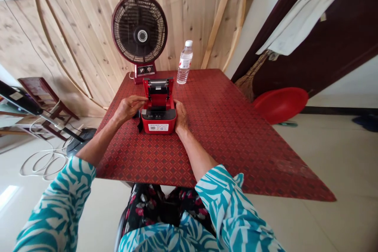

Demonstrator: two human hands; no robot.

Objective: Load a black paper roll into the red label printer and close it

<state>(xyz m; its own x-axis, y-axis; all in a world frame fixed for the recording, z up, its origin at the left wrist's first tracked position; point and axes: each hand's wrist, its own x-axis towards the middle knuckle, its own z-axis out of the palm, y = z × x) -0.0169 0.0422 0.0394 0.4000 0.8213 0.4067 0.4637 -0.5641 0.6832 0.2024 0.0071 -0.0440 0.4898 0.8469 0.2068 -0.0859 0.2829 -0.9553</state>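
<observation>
A small red and black label printer [159,126] stands on the table with its lid [158,86] raised. The lid's underside shows a dark roller and metal parts, and a sticker with printed codes is on the front. My left hand [130,108] is at the printer's left side, fingers closed at the rim by the lid hinge; the fingertips are partly hidden. Along the right side, my right hand [180,117] wraps the body, its fingers partly out of sight. A black strap-like piece [139,125] lies by the printer's left front corner.
Behind the printer stand a dark red fan [142,36] and a water bottle [184,65] on the patterned red table [230,138]. Right of the table are a broom [251,76] and a red basin [280,104]. A wooden chair [44,98] and coiled cable [44,163] are at left.
</observation>
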